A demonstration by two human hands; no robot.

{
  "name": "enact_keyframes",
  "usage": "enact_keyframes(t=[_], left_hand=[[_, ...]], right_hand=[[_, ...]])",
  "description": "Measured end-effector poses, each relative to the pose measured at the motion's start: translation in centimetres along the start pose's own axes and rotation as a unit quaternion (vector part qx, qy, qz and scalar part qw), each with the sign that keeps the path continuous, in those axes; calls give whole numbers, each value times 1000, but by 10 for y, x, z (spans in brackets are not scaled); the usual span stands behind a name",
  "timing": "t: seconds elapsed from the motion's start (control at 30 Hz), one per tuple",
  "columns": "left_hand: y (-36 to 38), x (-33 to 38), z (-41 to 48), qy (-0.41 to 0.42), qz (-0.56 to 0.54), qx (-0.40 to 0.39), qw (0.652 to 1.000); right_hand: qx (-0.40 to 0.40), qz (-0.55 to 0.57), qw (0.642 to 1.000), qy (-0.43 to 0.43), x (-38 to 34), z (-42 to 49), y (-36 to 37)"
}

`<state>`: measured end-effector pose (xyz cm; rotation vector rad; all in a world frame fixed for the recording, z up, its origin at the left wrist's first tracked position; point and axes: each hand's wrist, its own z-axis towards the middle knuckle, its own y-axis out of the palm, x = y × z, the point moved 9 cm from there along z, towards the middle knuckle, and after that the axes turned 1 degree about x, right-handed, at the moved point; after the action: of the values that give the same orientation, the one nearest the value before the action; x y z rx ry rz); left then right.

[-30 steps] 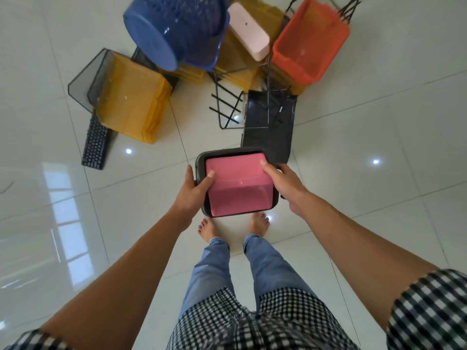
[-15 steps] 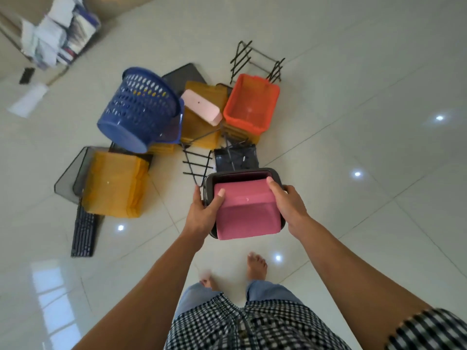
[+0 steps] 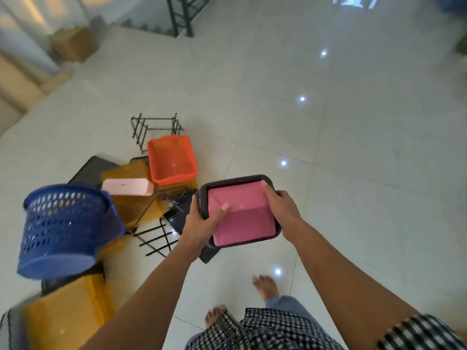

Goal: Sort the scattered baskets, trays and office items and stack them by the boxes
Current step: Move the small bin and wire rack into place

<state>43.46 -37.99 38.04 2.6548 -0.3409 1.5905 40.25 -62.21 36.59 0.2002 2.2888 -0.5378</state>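
Pink tray (image 3: 242, 215) nested in black tray (image 3: 237, 178), held above floor tiles (image 3: 353, 147): pale, glossy, lamp glints. Left hand (image 3: 202, 223) and right hand (image 3: 283, 210) grip opposite rims. Cardboard box (image 3: 73, 44) by far wall; orange basket (image 3: 171, 160), blue basket (image 3: 65, 228) heaped left.

You've just got the one wide-angle cam up on your head, tilted forward and down along your arms, so the tray (image 3: 235, 178) sits close up mid-frame, your feet (image 3: 265, 286) hug the bottom edge and the floor (image 3: 353, 147) runs off up top.
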Motion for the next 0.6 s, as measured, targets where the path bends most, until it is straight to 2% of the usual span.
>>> enact_keyframes(t=[0.17,0.3,0.6], left_hand=[[29,4,-20,19,71,-110,991],[79,-4,-49,39,118,-195,973],[242,-46,-172,43,211,-391,895]], right_hand=[[73,85,993,49,54,-54,-33],[144,144,975,84,116,-98,-77],[316,276,896,145,280,-226,-195]])
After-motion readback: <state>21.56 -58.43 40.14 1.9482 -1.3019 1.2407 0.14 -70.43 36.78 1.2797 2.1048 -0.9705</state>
